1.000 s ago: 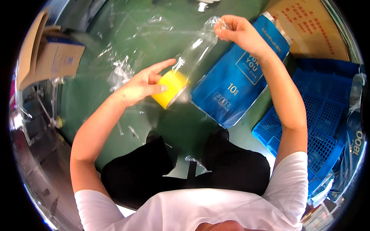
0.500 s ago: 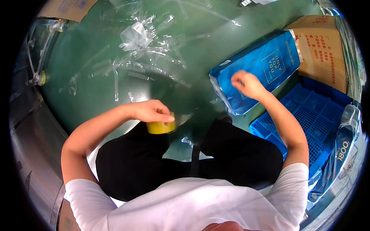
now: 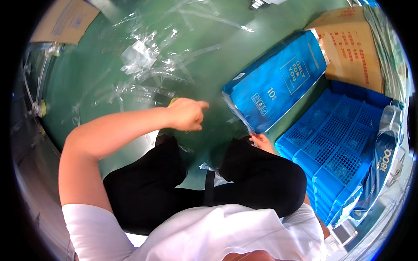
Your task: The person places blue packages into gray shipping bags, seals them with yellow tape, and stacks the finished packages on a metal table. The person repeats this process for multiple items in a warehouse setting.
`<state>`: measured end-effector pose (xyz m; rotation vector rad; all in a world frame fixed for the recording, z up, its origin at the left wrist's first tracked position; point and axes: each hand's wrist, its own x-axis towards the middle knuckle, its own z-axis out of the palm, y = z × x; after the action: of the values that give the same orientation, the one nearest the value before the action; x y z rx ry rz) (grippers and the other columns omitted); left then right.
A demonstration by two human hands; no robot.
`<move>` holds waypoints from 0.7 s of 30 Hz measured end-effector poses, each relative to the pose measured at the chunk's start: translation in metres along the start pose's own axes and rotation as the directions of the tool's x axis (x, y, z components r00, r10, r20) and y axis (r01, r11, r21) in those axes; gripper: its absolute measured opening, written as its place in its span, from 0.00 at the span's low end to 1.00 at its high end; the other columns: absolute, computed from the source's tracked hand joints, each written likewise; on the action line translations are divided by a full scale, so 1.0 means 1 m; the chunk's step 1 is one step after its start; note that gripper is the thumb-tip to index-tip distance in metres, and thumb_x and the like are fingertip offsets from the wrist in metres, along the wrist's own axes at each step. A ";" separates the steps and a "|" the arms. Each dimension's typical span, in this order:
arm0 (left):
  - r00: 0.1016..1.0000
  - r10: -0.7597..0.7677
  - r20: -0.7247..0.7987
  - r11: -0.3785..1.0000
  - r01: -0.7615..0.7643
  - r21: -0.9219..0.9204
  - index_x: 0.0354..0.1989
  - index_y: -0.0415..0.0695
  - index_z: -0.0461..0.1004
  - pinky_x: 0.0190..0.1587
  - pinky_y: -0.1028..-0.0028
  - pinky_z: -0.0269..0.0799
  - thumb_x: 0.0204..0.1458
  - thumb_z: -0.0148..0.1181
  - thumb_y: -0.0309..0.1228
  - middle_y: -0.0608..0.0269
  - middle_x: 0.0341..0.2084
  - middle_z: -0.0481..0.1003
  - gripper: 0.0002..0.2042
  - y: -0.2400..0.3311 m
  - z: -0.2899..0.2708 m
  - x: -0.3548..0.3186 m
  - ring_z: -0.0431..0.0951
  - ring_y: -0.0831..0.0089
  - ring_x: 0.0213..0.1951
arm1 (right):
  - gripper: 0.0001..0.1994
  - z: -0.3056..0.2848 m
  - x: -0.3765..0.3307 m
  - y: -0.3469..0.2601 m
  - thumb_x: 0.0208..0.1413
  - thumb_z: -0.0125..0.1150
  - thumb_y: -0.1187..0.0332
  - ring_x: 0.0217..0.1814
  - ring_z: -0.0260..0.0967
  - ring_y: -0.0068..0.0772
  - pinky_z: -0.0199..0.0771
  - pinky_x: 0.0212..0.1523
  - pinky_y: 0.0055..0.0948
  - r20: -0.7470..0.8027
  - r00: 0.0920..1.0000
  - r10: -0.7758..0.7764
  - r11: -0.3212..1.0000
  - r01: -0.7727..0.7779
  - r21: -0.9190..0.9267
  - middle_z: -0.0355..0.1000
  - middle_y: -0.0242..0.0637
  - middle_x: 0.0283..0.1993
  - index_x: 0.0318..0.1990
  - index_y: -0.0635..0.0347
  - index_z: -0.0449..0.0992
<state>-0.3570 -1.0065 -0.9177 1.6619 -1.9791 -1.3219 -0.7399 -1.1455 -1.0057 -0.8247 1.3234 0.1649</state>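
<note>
My left hand hovers over the green floor in front of my knees, index finger stretched to the right and the other fingers partly curled. A sliver of a yellow tape roll shows behind its back; most of the roll is hidden. A large blue printed bag lies slantwise at the right. At the bag's near lower corner, my right hand has its fingers closed on the pale plastic edge, with its forearm hidden behind my right knee.
A blue mesh crate stands to the right, and a brown carton sits behind the bag. Another blue package leans beside the crate. Clear tape scraps litter the floor. Another carton is at the far left.
My left hand has moved farther away and slightly right, turning so that it covers most of the tape roll. From above the bag, my right hand has come down to its near corner.
</note>
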 end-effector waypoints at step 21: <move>0.970 -0.086 -0.225 0.989 0.055 -0.140 0.17 0.39 0.72 0.28 0.67 0.65 0.43 0.60 0.33 0.60 0.20 0.70 0.10 -0.002 0.011 0.122 0.71 0.63 0.25 | 0.06 0.010 -0.012 0.011 0.49 0.61 0.70 0.26 0.60 0.15 0.59 0.26 0.18 -0.277 0.782 -0.559 0.829 0.527 -0.187 0.66 0.28 0.23 0.30 0.65 0.75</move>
<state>-0.4022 -1.1078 -0.9685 1.7487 -1.6780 -1.1933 -0.7415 -1.1275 -0.9997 -1.3328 1.3257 -0.3857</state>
